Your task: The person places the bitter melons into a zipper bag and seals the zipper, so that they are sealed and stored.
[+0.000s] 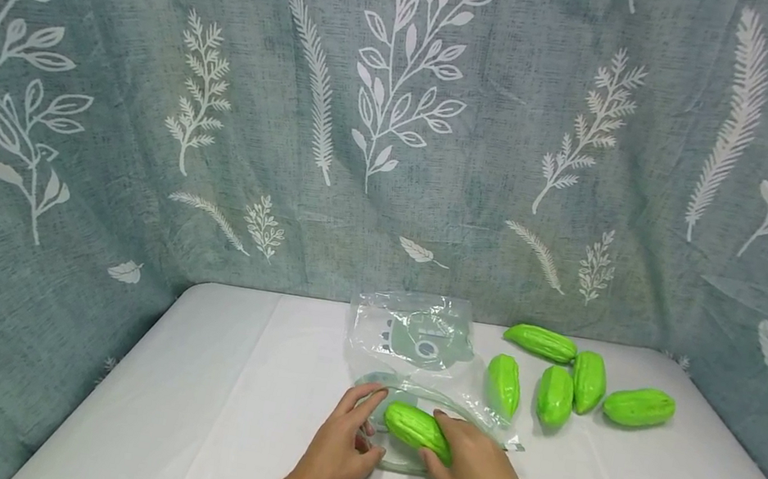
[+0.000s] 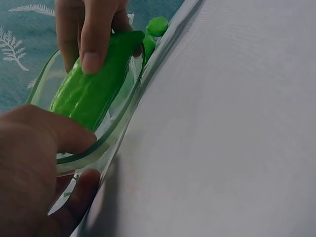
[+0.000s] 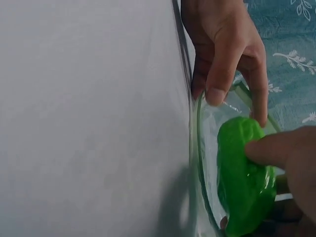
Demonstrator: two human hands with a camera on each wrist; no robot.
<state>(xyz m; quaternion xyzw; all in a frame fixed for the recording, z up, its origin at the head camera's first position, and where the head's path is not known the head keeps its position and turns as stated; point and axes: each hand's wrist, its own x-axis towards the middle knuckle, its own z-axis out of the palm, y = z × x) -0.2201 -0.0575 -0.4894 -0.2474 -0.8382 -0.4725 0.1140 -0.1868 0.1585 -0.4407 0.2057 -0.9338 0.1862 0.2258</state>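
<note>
A bright green, ridged toy cucumber (image 1: 410, 425) is gripped by my right hand (image 1: 474, 470), thumb on the near side and fingers on the far side. It lies at a slant in the open mouth of a clear plastic bag (image 1: 391, 466) with a green rim. My left hand (image 1: 340, 446) pinches the bag's left end; in the left wrist view its thumb (image 2: 74, 136) lies over the rim and a finger shows below, outside. From the right wrist view, the cucumber (image 3: 242, 182) sits between the rim's two sides, under my right thumb.
Behind the hands, the bag's printed part (image 1: 425, 337) lies flat on the white table (image 1: 216, 413). Several more green toy cucumbers (image 1: 555, 397) lie at the back right, one (image 1: 503, 386) beside the bag. A patterned grey-green curtain (image 1: 397, 150) closes off the back and sides.
</note>
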